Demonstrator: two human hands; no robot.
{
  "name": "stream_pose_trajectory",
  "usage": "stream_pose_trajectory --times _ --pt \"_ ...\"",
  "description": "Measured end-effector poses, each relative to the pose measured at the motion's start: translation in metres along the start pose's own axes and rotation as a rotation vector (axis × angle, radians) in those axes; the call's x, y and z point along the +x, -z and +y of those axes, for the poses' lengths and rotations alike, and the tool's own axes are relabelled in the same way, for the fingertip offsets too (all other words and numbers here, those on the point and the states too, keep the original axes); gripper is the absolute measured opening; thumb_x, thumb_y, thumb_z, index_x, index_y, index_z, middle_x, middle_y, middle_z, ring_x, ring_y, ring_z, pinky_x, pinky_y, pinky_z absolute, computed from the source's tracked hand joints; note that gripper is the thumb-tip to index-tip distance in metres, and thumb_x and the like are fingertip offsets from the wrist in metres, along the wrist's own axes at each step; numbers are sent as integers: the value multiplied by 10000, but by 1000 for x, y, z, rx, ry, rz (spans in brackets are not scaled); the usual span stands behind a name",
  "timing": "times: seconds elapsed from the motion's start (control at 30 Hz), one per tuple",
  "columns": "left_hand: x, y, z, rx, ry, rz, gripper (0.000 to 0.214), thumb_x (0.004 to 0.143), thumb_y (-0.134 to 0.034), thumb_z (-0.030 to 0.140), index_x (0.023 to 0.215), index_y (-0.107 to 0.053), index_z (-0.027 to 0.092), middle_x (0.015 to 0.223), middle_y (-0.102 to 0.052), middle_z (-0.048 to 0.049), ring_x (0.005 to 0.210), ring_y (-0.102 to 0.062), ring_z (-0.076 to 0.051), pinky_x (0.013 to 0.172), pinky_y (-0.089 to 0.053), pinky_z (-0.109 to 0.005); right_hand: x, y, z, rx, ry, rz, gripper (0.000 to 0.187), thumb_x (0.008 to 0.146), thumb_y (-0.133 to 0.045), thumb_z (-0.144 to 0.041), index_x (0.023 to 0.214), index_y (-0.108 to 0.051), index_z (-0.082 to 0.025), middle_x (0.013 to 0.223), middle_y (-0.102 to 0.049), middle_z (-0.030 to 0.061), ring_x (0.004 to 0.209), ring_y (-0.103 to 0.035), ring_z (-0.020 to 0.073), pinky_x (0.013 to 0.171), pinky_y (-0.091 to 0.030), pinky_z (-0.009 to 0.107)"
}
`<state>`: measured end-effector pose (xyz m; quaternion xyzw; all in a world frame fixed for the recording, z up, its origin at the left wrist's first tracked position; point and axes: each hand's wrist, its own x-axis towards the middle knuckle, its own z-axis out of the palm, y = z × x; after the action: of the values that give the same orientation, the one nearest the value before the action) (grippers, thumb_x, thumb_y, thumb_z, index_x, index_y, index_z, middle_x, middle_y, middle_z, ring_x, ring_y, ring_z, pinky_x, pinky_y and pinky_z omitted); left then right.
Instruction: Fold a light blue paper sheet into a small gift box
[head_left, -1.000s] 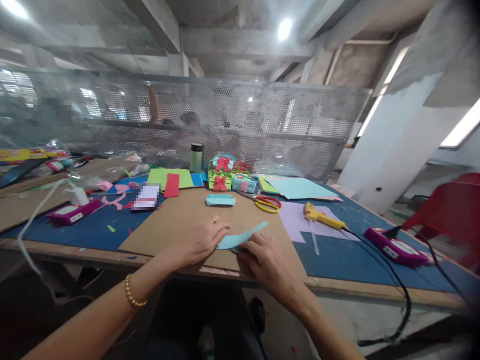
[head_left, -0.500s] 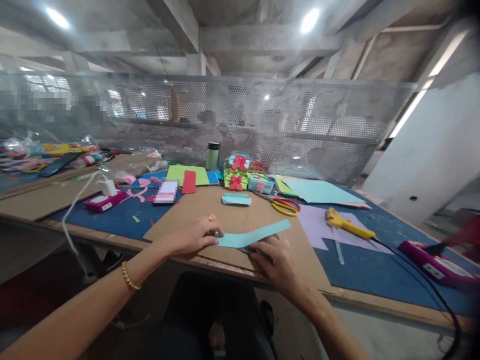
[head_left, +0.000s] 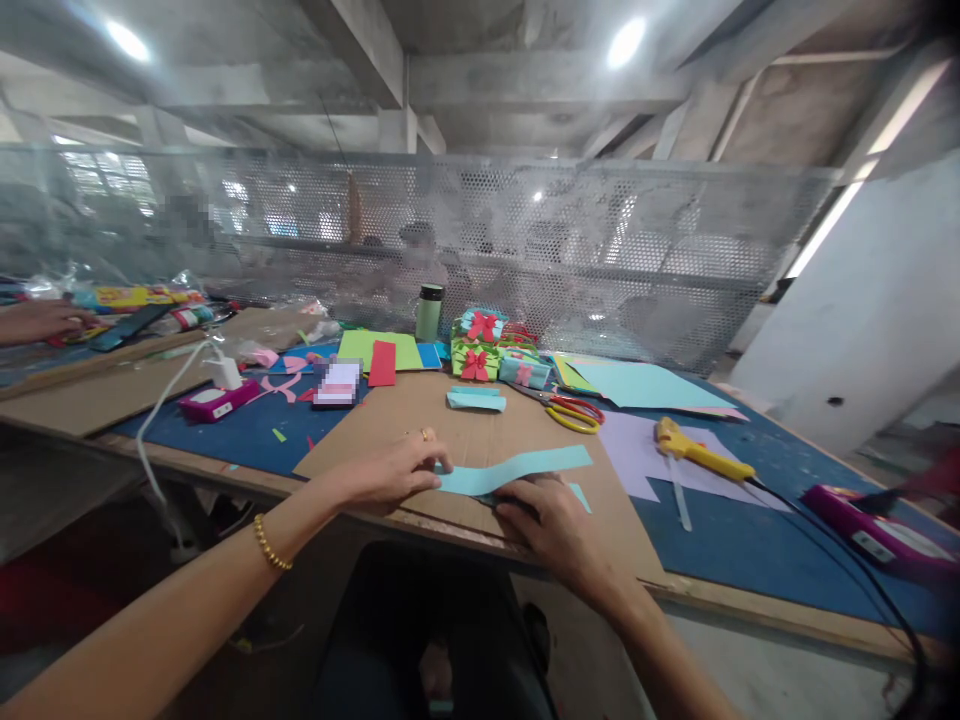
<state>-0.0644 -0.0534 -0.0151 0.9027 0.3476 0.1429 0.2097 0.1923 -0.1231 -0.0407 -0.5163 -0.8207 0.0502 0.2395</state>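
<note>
A light blue paper strip (head_left: pixel 517 468) lies across the brown cardboard sheet (head_left: pixel 405 410), its right end lifted and curving up. My left hand (head_left: pixel 394 470) pinches its left end between thumb and fingers. Curled against the strip's lower edge, my right hand (head_left: pixel 551 515) holds it near the middle, partly under the raised end. A pointed light blue paper piece (head_left: pixel 580 497) sticks out past the right hand; the rest of it is hidden. Beyond the hands lies a small folded light blue paper piece (head_left: pixel 477 400).
Scissors (head_left: pixel 574 412) with red and yellow handles lie behind right. A yellow glue gun (head_left: pixel 705 452) rests on lilac paper (head_left: pixel 622 455). Paper boxes with bows (head_left: pixel 476 360) and a green bottle (head_left: pixel 429 312) stand at the back. Another person's hand (head_left: pixel 45 322) is at far left.
The view has shifted slightly. My hands stay on the strip, and more of the pointed blue piece shows beside my right hand. Another person's hand has come in at far left.
</note>
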Motion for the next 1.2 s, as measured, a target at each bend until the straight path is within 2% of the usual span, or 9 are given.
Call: stream_pose_trajectory --times 0.13,0.3,0.43,0.63,0.87,1.1,1.2 --pt "1 0 -4 9 -36 10 235 880 -518 237 1081 -639 230 1009 -542 -37 941 -544 -203 830 -412 -302 -4 4 -2 4 -24 0 159 912 -586 -256 954 -740 -249 933 -717 41 931 -606 236 797 -412 334" --pt "7 4 -11 -27 -119 -26 263 947 -441 220 1061 -678 214 1003 -565 -50 965 -546 -191 882 -405 -303 2 1 -4 24 -4 -9 161 913 -571 -245 935 -731 -246 912 -718 38 887 -617 218 757 -406 305" --pt "12 5 -15 -42 -101 -42 260 878 -520 135 1049 -703 204 958 -570 -46 907 -557 -181 832 -422 -287 9 -2 -8 64 -6 -33 170 907 -562 -236 894 -732 -233 846 -723 32 800 -631 195 688 -395 282" --pt "14 2 -21 -35 -128 -17 267 861 -533 116 1036 -710 213 925 -569 -35 886 -564 -178 808 -430 -285 9 2 -10 116 4 -51 198 908 -549 -222 967 -737 -233 900 -741 38 822 -646 196 706 -401 281" --pt "13 6 -15 -41 -92 -45 279 917 -483 155 1066 -714 206 948 -564 -46 864 -554 -167 811 -427 -281 16 -4 -16 100 -18 -51 194 917 -539 -254 826 -706 -220 765 -705 12 708 -606 166 625 -365 258" --pt "13 6 -15 -3 -130 -23 257 901 -520 152 1045 -728 196 930 -580 -49 876 -562 -168 808 -421 -263 15 0 -16 80 34 -51 207 915 -521 -247 886 -723 -217 862 -727 51 791 -629 190 674 -383 270" --pt "16 7 -14 2 -132 -29 271 902 -493 136 1017 -734 185 892 -591 -45 841 -561 -159 788 -418 -256 15 1 -18 81 20 -61 192 910 -528 -236 877 -716 -217 847 -722 41 787 -626 188 671 -378 271"
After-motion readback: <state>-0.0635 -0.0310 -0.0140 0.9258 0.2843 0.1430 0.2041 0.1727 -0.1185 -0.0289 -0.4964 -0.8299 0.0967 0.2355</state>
